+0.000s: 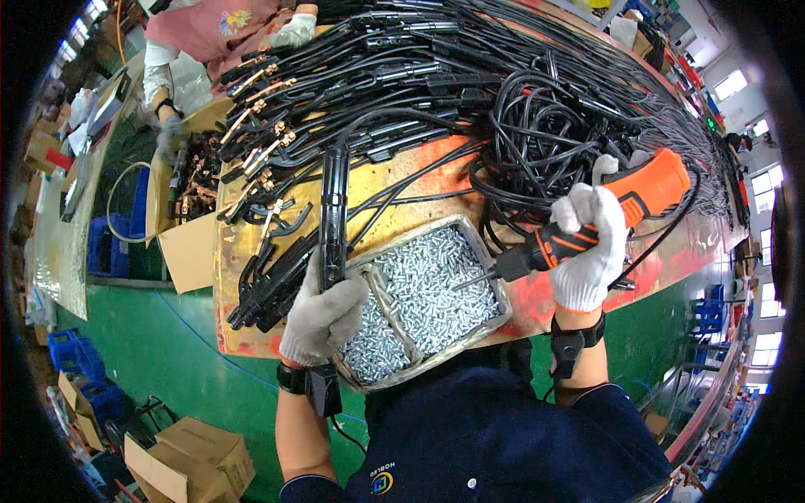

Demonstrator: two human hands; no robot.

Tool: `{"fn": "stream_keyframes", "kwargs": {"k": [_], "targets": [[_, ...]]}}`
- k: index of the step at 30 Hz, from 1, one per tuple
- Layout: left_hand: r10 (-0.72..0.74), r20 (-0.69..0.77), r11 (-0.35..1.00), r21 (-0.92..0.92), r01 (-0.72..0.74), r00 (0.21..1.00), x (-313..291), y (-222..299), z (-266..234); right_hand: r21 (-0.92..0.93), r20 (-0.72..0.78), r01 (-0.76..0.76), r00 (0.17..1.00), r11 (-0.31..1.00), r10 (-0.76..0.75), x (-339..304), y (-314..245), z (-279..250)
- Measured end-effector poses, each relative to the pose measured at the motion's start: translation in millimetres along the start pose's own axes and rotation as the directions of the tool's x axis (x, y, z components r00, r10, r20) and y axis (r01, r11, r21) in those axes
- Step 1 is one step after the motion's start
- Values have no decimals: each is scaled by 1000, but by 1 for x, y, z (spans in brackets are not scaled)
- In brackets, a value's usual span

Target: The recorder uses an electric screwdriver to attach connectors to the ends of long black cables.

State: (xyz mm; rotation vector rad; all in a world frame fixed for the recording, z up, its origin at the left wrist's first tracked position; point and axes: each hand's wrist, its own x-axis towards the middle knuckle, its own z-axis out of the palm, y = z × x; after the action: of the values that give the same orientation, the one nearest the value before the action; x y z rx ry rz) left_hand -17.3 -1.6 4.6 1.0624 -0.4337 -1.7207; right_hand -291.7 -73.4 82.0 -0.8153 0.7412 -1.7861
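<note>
My left hand [323,314], in a pale knitted glove, is wrapped round the lower end of a black tubular electrode holder handle [334,210]. The handle stands upright, and a black cable bends away from its top to the right. My gloved right hand [591,239] grips an orange and black power screwdriver [658,189]. Its bit points left, over a divided tray [461,342] on the table's near edge. Small silvery screws [440,289] fill both compartments. The bit's tip is above the screws; whether it touches them I cannot tell.
Black electrode holders with copper jaws [268,155] lie in rows across the table [394,180]. Coiled black cables [537,126] are heaped behind the screwdriver. At the far left, a co-worker's gloved hand [171,138] is beside a cardboard box [189,251] of copper parts. An open carton [197,461] sits on the floor.
</note>
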Motion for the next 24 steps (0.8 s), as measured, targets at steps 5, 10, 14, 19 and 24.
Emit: {"fn": "stream_keyframes", "kwargs": {"k": [5, 10, 14, 19, 24], "targets": [[-28, 27, 999, -16, 29, 999, -4, 5, 6, 363, 97, -19, 995, 931, -17, 20, -4, 11], [-27, 67, 993, -113, 35, 997, -5, 6, 5, 478, 164, -65, 986, 876, -16, 12, 14, 55], [-14, 97, 987, -156, 29, 995, -7, 4, 2, 363, 191, -50, 981, 930, -22, -1, 37, 88], [-28, 185, 977, -203, 66, 982, -8, 10, -3, 240, 246, -48, 969, 970, -13, -4, 58, 106], [-26, 188, 974, -214, 67, 982, -8, 11, -5, 170, 217, -81, 975, 982, 43, -7, 71, 107]]}}
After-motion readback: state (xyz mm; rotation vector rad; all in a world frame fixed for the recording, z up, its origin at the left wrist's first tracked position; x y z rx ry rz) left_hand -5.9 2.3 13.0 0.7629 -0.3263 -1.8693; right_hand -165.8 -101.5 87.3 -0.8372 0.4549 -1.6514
